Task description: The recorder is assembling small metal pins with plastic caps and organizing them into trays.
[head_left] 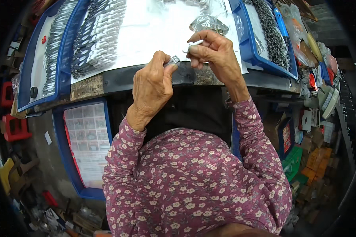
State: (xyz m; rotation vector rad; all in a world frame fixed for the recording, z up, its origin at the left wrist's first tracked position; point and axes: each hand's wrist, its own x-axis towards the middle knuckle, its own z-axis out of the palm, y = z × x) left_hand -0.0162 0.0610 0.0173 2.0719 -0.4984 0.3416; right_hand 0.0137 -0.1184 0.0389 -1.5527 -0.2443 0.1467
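Near the table's front edge, my left hand [152,81] pinches a small shiny metal clip-like piece [173,60] between thumb and fingers. Just to its right and slightly higher, my right hand [219,55] grips a small white hook-shaped piece [196,42]. The two pieces are apart, with a short gap between them. Beyond the right hand lies a clear plastic bag [207,23] of small metal parts. Left of my hands, white pieces [106,37] lie in dense overlapping rows beside dark parts with pale ovals [85,43].
White paper [146,43] covers the tabletop. Blue trays of small parts stand at the left [63,75] and right [261,61]. Below the table edge, another blue tray [67,158] holds a printed sheet. Red stools [16,127] stand far left; plastic bags and boxes crowd the right.
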